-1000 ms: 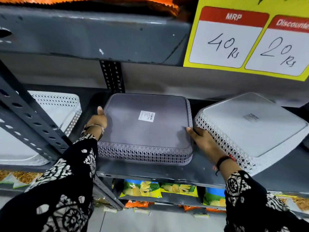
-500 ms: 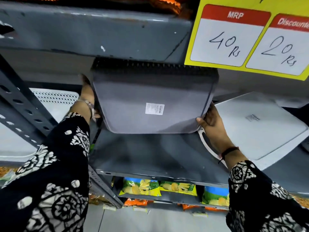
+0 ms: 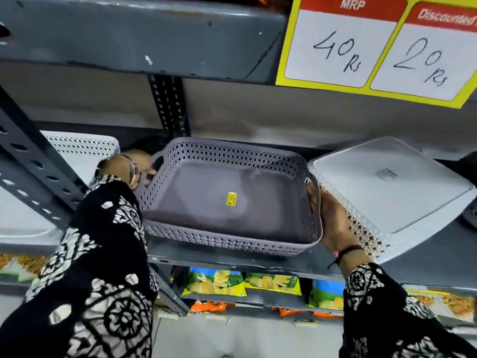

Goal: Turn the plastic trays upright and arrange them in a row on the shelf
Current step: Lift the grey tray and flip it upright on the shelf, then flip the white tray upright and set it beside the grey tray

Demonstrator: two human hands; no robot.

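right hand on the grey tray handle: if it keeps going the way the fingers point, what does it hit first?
Probably the shelf's back wall. The right hand points up and back, between the grey tray and the upside-down white tray; depth is unclear.

Grey tray (image 3: pixel 206 200): plastic, matt, smooth floor, perforated lattice walls. White tray (image 3: pixel 402 187) at right: plastic, smooth base with slight sheen. Shelf (image 3: pixel 232 259): painted grey metal, scuffed, chipped. Price sign (image 3: pixel 374 45): paper. Snack packets (image 3: pixel 216 280) below: glossy film. Sleeve (image 3: pixel 103 267): patterned cloth.
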